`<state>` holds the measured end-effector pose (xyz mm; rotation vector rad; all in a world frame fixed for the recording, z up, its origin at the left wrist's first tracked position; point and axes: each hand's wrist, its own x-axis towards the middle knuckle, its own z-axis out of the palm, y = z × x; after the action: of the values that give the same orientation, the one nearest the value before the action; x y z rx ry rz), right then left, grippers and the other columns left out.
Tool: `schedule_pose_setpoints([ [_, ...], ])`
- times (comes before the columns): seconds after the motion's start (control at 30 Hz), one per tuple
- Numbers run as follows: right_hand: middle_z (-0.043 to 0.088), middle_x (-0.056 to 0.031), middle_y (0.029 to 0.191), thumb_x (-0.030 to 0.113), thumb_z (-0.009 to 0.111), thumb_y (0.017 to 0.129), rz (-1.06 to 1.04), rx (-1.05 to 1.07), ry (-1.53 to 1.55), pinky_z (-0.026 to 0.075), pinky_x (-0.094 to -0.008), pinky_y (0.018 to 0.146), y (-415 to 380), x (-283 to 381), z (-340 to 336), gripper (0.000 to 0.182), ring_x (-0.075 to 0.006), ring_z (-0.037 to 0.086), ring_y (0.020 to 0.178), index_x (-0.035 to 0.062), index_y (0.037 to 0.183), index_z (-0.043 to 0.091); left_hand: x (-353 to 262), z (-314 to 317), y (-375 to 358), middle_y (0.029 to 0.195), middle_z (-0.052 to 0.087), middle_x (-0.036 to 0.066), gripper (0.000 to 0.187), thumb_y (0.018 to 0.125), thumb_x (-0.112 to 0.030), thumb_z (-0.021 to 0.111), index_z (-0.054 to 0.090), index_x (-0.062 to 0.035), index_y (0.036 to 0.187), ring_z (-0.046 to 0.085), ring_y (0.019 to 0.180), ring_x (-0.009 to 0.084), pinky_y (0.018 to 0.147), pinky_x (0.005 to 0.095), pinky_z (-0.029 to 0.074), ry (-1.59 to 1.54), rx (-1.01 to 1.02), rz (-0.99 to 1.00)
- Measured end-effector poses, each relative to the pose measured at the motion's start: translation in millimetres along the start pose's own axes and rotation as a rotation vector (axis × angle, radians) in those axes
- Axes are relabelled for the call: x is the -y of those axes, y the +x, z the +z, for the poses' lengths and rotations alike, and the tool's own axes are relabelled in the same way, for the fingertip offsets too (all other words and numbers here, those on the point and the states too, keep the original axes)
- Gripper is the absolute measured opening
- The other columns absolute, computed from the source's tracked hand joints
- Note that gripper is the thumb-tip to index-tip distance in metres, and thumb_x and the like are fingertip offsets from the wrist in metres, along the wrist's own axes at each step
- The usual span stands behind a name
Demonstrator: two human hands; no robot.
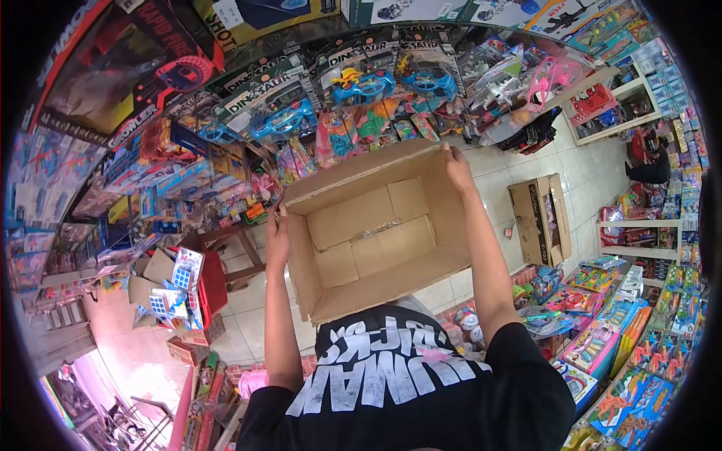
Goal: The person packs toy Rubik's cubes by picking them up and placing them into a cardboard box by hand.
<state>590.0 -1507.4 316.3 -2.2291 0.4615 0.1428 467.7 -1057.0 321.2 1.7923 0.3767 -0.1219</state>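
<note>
An open-topped cardboard box (372, 274) with nothing inside is held up in front of my body, tilted so that its taped bottom shows. My left hand (277, 237) grips its left side near the far corner. At the far right corner, my right hand (457, 169) is closed over the rim, with the fingers partly hidden behind the cardboard. Just beyond the box hang dinosaur toy packs (286, 116) with blue toy cars and bags of colourful small toys (338, 139).
Another cardboard box (540, 222) stands on the tiled floor to the right. To the left, a red container (213, 286) sits by puzzle cube packs (183, 270). Toy packages (602, 331) line the right side. A person in dark clothes (653, 164) is at the far right.
</note>
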Motion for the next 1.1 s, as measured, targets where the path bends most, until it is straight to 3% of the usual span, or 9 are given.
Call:
schedule_pose_setpoints([
  [0.1,0.063,-0.0284,0.114,0.046,0.043,0.097,-0.023,-0.162,-0.122,0.044,-0.0434,0.096,-15,14,6,0.055,-0.0423,0.057,0.114,0.0034,0.131,0.051,1,-2,13,0.148,0.042,0.015,0.047,0.101,-0.016,0.043,0.039,-0.0043,0.146,0.038,0.137,0.0228,0.112,0.0323,0.027,-0.022,0.018,0.133],
  [0.27,0.062,-0.0192,0.125,0.005,0.048,0.088,-0.223,-0.193,0.046,0.047,-0.0370,0.090,-19,3,11,0.036,-0.0314,0.062,0.112,0.0024,0.123,0.055,-1,-9,25,0.147,0.045,0.011,0.045,0.100,-0.008,0.041,0.041,-0.0049,0.145,0.039,0.136,0.0206,0.111,0.0330,0.029,0.039,0.028,0.234],
  [0.37,0.061,-0.0148,0.126,-0.011,0.043,0.077,-0.337,-0.052,0.274,0.048,-0.0305,0.085,1,-9,0,0.052,-0.0226,0.063,0.105,0.0010,0.127,0.052,-3,-12,35,0.142,0.050,0.012,0.043,0.101,-0.008,0.041,0.044,-0.0042,0.143,0.044,0.131,0.0194,0.109,0.0316,0.031,-0.056,0.070,0.173],
  [0.63,0.047,-0.0153,0.141,-0.006,0.046,0.081,-0.203,-0.029,0.644,0.045,-0.0307,0.091,-28,25,-20,0.060,-0.0201,0.056,0.115,0.0031,0.140,0.040,6,-6,56,0.098,0.060,0.000,0.039,0.100,-0.024,0.053,0.056,-0.0041,0.133,0.050,0.082,0.0066,0.078,0.0247,0.043,-0.330,-0.193,0.064],
  [0.77,0.041,-0.0141,0.148,0.012,0.051,0.094,-0.054,0.075,0.683,0.038,-0.0348,0.104,-51,-7,-33,0.058,-0.0231,0.048,0.128,0.0058,0.148,0.032,32,-18,52,0.109,0.066,0.007,0.040,0.097,-0.027,0.057,0.060,0.0018,0.125,0.059,0.098,0.0145,0.088,0.0283,0.044,-0.528,-0.253,-0.114],
  [0.83,0.043,-0.0142,0.148,0.014,0.051,0.096,-0.014,0.100,0.673,0.036,-0.0358,0.106,-68,-32,-34,0.055,-0.0236,0.046,0.130,0.0056,0.148,0.034,40,-20,30,0.108,0.065,0.008,0.050,0.094,-0.041,0.060,0.062,0.0030,0.119,0.059,0.099,0.0129,0.089,0.0282,0.044,-0.228,-0.373,-0.049],
  [0.97,0.050,-0.0154,0.142,0.020,0.052,0.097,0.142,0.106,0.717,0.037,-0.0356,0.106,-84,-158,0,0.051,-0.0250,0.046,0.130,0.0043,0.144,0.042,208,-46,-5,0.119,0.063,0.013,0.042,0.097,-0.033,0.056,0.061,0.0015,0.122,0.062,0.105,0.0212,0.086,0.0307,0.050,-0.142,-0.072,-0.126],
  [1.03,0.060,-0.0148,0.130,0.023,0.053,0.096,0.247,0.055,0.633,0.045,-0.0339,0.097,-123,-181,22,0.046,-0.0251,0.057,0.118,0.0024,0.137,0.050,253,-24,-51,0.115,0.065,0.015,0.041,0.099,-0.030,0.052,0.061,0.0024,0.121,0.062,0.105,0.0240,0.082,0.0332,0.053,-0.891,-0.110,-0.171],
  [1.1,0.068,-0.0133,0.114,0.020,0.056,0.092,0.433,-0.010,0.793,0.052,-0.0331,0.085,-153,-227,54,0.040,-0.0251,0.066,0.101,0.0025,0.128,0.056,313,-3,-104,0.108,0.068,0.018,0.041,0.099,-0.033,0.047,0.064,0.0005,0.116,0.064,0.104,0.0268,0.084,0.0348,0.053,-0.611,-0.232,-0.117],
])
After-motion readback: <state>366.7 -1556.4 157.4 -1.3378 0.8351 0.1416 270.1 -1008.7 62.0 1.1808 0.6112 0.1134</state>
